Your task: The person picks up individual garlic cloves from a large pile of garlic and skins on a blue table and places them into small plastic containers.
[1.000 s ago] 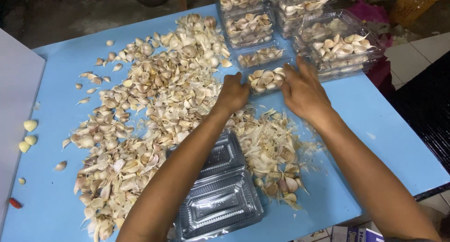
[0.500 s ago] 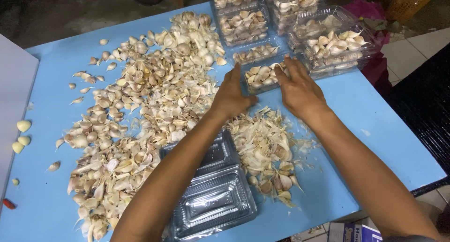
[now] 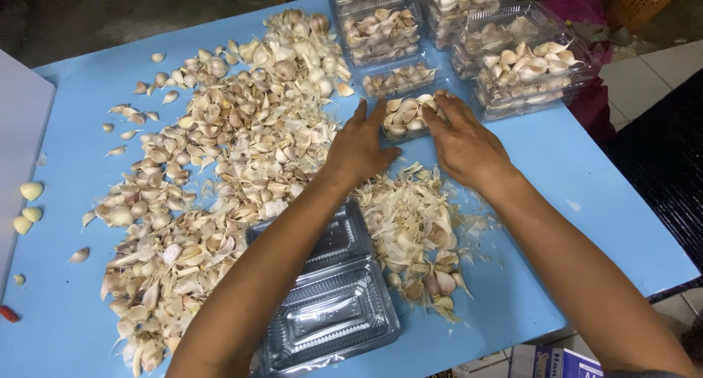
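Garlic cloves fill the small clear tray (image 3: 408,116) that sits between my two hands at the far side of the blue bench (image 3: 578,180). My left hand (image 3: 359,147) rests flat against the tray's near-left edge, fingers spread and loose, grasping nothing. My right hand (image 3: 465,140) lies over its right edge, fingertips on the rim and the cloves, pressing rather than clenching.

Judging by how things lie, a fair part is done: several filled clear trays (image 3: 523,67) stand stacked and grouped beyond my hands, all holding cloves, and another filled one (image 3: 399,78) is just behind the tray I am touching.

Much is left, I think. A broad heap of loose cloves (image 3: 220,151) spreads over the left half of the bench, mixed with papery skin. A smaller pile of skins and cloves (image 3: 414,224) lies just below my wrists. Empty clear trays (image 3: 329,312) wait nested under my left forearm.
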